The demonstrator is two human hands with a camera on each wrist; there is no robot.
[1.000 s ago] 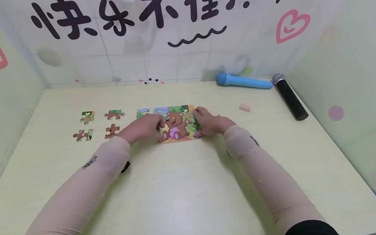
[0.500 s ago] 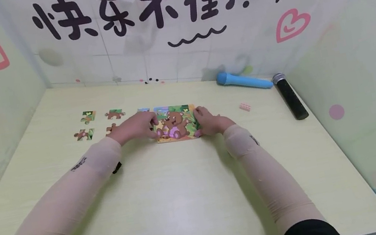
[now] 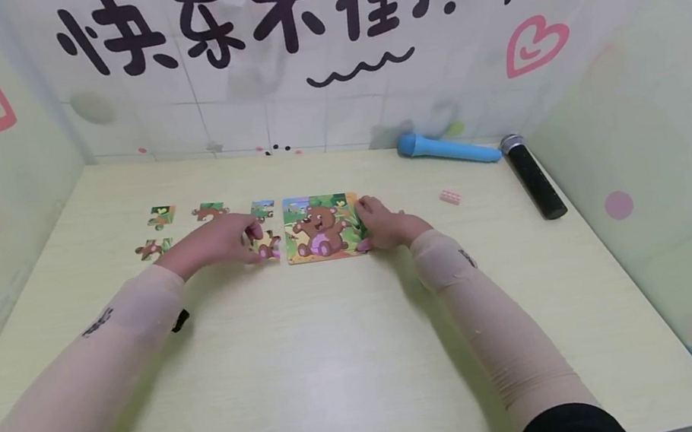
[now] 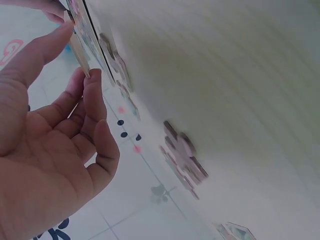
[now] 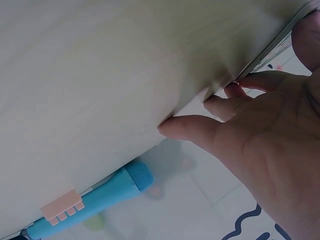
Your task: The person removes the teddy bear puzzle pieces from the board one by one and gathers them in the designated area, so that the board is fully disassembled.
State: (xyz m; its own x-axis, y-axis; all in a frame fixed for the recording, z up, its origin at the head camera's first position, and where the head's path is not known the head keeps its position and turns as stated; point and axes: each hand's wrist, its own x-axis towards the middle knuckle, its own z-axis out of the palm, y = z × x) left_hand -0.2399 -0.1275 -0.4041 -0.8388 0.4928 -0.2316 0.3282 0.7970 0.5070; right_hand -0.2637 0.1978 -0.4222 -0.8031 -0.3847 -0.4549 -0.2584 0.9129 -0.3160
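In the head view, a bear picture puzzle board (image 3: 323,229) lies flat on the table. My left hand (image 3: 210,243) pinches a jigsaw piece (image 3: 269,246) showing the bear's foot, left of the board. The left wrist view has this thin piece (image 4: 78,52) edge-on between thumb and fingertip. Above it lies another jigsaw piece (image 3: 262,210), with more loose pieces (image 3: 161,217) farther left, some partly behind the left hand. My right hand (image 3: 384,223) holds the board's right edge. In the right wrist view, its thumb and fingers meet the board's side (image 5: 272,52).
Toward the back right lies a blue toy microphone (image 3: 448,149). A black microphone (image 3: 534,179) lies along the table's right side. Between them and the board sits a small pink toy brick (image 3: 451,197). A printed cloth wall (image 3: 300,112) closes off the table's back.
My left hand has moved left, away from the board, carrying the foot piece with it. The right hand stays at the board's right edge.
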